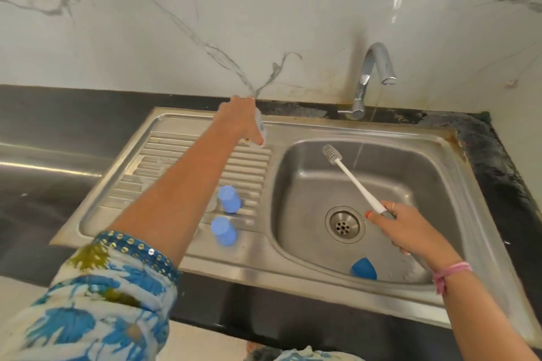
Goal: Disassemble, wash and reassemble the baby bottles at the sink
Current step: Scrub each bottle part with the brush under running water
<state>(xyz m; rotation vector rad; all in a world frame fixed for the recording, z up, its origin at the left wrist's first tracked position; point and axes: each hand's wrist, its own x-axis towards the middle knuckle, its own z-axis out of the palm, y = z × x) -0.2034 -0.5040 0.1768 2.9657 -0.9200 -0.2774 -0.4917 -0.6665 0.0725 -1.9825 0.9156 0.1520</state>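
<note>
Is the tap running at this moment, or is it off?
On, at a trickle. A thin stream falls from the tap spout into the sink basin, behind the bottle brush that the right hand grips.

Two blue caps [225, 215] on drainboard [164, 155]

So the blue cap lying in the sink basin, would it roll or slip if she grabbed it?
The blue cap lies tilted on the curved slope of the sink basin, so a nudge would probably send it sliding or rolling toward the drain. It looks like small hollow plastic, likely light. With the tap trickling, it may be wet and slippery.
</note>
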